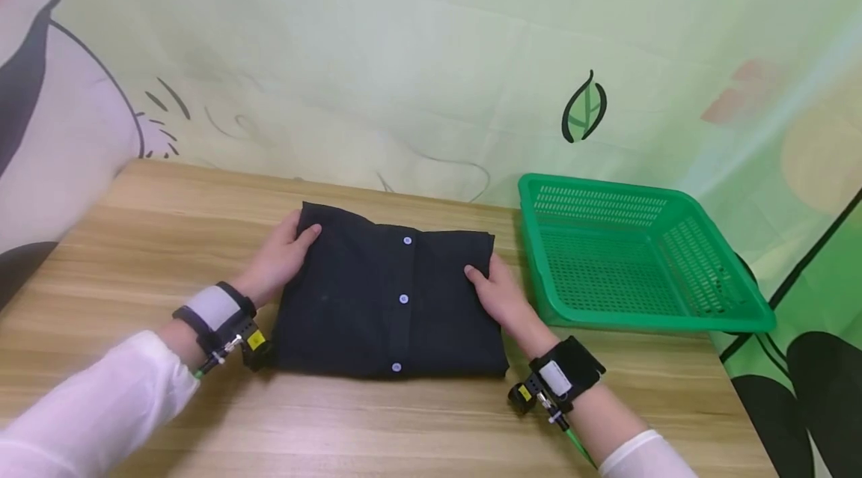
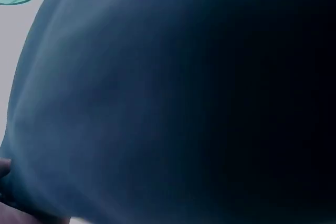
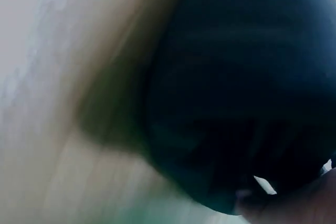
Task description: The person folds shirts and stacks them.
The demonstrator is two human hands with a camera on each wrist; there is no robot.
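A folded black shirt with a column of white buttons down its front is held by both hands over the wooden table. My left hand grips its upper left edge, thumb on top of the cloth. On the opposite side my right hand pinches the right edge, thumb on the front, with the other fingers hidden behind. Dark fabric fills most of the left wrist view. In the right wrist view the shirt shows above the blurred table, with part of the right hand at the lower corner.
A green plastic basket with perforated walls stands at the table's back right, close beside the right hand; no contents show in it. The wooden table meets a printed cloth backdrop at its far edge.
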